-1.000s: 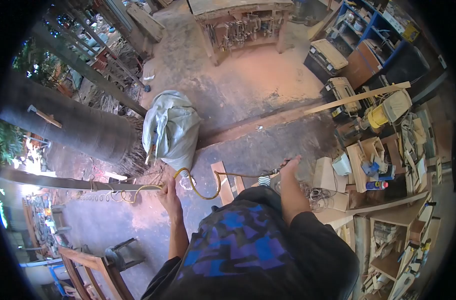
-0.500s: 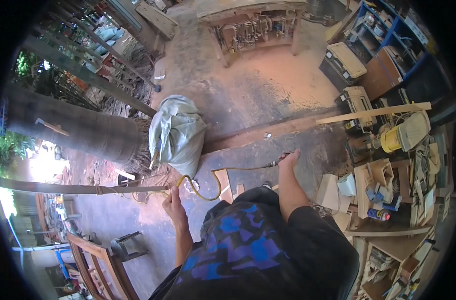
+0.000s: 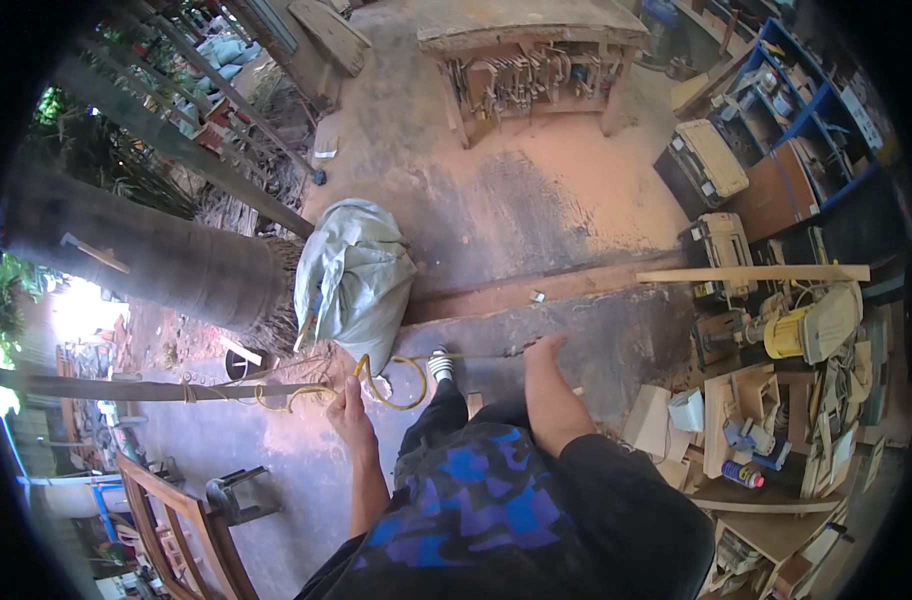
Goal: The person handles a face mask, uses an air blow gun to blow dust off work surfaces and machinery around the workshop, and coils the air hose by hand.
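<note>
A coiled yellow air hose (image 3: 408,404) runs between my two hands in front of my body. My left hand (image 3: 352,415) is closed around the hose, beside the end of a long brown post (image 3: 166,388). My right hand (image 3: 546,350) is closed on the other end of the hose, held out over the floor; the fitting there is mostly hidden by the fingers and blurred. One foot in a striped shoe (image 3: 440,364) shows below the hose.
A stuffed pale sack (image 3: 354,275) leans by a thick trunk (image 3: 166,260). A workbench with clamps (image 3: 531,40) stands ahead. Toolboxes (image 3: 711,165), a long board (image 3: 756,273) and wood offcuts (image 3: 651,420) line the right. A wooden frame (image 3: 176,520) and small stool (image 3: 244,495) are at left.
My right hand has moved left and slightly closer to me, with the hose end in it. My foot has come into view, and the scene ahead has shifted slightly downward.
</note>
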`<state>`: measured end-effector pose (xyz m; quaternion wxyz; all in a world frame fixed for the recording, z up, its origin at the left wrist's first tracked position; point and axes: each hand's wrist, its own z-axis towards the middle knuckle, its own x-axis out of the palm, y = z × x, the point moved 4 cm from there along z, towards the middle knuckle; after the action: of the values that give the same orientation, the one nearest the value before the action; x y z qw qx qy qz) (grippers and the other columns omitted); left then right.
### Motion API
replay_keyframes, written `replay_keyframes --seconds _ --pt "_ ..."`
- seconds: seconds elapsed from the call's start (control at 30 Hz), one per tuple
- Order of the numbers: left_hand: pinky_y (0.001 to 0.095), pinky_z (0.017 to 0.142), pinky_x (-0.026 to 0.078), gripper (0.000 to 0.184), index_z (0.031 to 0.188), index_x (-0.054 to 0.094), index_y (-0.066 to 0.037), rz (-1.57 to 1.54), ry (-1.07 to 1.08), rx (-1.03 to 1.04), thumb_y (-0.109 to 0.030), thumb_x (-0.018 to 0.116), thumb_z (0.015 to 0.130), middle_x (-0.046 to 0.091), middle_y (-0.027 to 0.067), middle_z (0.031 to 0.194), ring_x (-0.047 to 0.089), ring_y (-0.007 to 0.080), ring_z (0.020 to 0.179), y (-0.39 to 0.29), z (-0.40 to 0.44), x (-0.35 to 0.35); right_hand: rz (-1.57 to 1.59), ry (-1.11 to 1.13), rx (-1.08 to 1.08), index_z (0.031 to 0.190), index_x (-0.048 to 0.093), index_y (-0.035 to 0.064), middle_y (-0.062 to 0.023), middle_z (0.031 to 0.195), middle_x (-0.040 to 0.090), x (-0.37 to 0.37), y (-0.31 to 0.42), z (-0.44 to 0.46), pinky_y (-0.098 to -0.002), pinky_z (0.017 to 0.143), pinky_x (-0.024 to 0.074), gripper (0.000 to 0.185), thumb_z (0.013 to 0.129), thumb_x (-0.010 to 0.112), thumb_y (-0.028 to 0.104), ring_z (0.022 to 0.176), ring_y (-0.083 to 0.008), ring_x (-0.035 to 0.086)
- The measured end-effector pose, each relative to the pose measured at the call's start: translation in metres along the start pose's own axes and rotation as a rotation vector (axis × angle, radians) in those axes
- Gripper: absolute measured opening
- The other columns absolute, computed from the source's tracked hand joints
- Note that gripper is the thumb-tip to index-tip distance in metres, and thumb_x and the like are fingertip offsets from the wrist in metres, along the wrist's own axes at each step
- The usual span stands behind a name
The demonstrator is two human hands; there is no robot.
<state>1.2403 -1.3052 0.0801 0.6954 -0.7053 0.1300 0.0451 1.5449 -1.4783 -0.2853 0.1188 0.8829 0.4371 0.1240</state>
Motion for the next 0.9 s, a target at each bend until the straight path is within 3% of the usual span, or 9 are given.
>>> replay_keyframes --seconds 0.07,0.17,0.27,0.4,0.53,0.67,0.77,0.9 --pt "0.0286 0.050 0.013 0.052 0.053 0.036 -0.012 0.024 -0.015 0.013 -0.029 0.060 0.097 0.031 -0.0087 0.054 0.024 0.0037 0.053 0.002 0.027 -0.007 -0.033 0.011 0.074 0.090 0.044 0.0098 -0.0063 0.059 0.043 0.021 -0.060 0.004 -0.0385 0.046 0.0356 0.057 0.093 0.027 0.064 0.047 -0.0213 0.038" --pt "0.0286 0.050 0.015 0.051 0.054 0.038 -0.011 0.004 -0.025 0.009 -0.028 0.060 0.096 0.032 -0.0085 0.055 0.025 0.0037 0.054 0.011 0.074 -0.022 0.017 0.047 0.185 0.086 0.043 0.0107 -0.0058 0.060 0.044 0.054 -0.121 -0.026 -0.0401 0.048 0.0350 0.055 0.092 0.027 0.063 0.047 -0.0216 0.037" --pt "0.0283 0.050 0.015 0.050 0.054 0.039 -0.011 0.005 -0.024 -0.001 -0.028 0.060 0.096 0.033 -0.0085 0.055 0.026 0.0038 0.054 0.014 0.131 -0.039 0.072 -0.043 0.192 0.084 0.043 0.0121 -0.0071 0.068 0.049 0.094 -0.156 -0.057 -0.0344 0.046 0.0313 0.051 0.090 0.037 0.062 0.047 -0.0188 0.040" --pt "0.0281 0.048 0.015 0.051 0.052 0.042 -0.012 0.046 -0.016 -0.027 -0.032 0.061 0.095 0.033 -0.0081 0.053 0.026 0.0043 0.051 0.018 0.203 -0.069 0.142 -0.063 0.189 0.082 0.044 0.0120 -0.0056 0.065 0.049 0.146 -0.191 -0.088 -0.0339 0.046 0.0311 0.049 0.090 0.037 0.060 0.047 -0.0173 0.039" --pt "0.0287 0.047 0.015 0.055 0.050 0.039 -0.012 0.039 0.024 -0.038 -0.035 0.062 0.094 0.033 -0.0071 0.051 0.026 0.0055 0.048 -0.002 0.252 -0.073 0.183 0.022 0.171 0.077 0.043 0.0119 -0.0043 0.063 0.048 0.189 -0.218 -0.093 -0.0325 0.046 0.0307 0.049 0.091 0.036 0.059 0.046 -0.0169 0.039" --pt "0.0275 0.049 0.014 0.049 0.054 0.043 -0.011 -0.007 0.061 -0.064 -0.027 0.062 0.096 0.034 -0.0086 0.055 0.024 0.0033 0.052 0.003 0.286 -0.075 0.214 0.132 0.080 0.076 0.044 0.0158 -0.0022 0.060 0.044 0.231 -0.225 -0.102 -0.0361 0.051 0.0336 0.046 0.092 0.032 0.056 0.049 -0.0173 0.039" --pt "0.0273 0.048 0.014 0.049 0.054 0.041 -0.011 -0.028 0.080 -0.065 -0.027 0.062 0.096 0.033 -0.0084 0.055 0.025 0.0032 0.052 0.009 0.304 -0.069 0.190 0.185 0.115 0.071 0.044 0.0156 -0.0029 0.059 0.045 0.260 -0.227 -0.090 -0.0390 0.051 0.0334 0.050 0.092 0.029 0.059 0.047 -0.0196 0.039" --pt "0.0269 0.048 0.015 0.049 0.054 0.041 -0.012 -0.041 0.115 -0.103 -0.029 0.061 0.096 0.033 -0.0085 0.055 0.025 0.0032 0.052 0.022 0.317 -0.055 0.293 0.188 0.122 0.075 0.045 0.0097 -0.0086 0.065 0.051 0.292 -0.219 -0.079 -0.0360 0.048 0.0333 0.047 0.094 0.035 0.052 0.047 -0.0191 0.039"
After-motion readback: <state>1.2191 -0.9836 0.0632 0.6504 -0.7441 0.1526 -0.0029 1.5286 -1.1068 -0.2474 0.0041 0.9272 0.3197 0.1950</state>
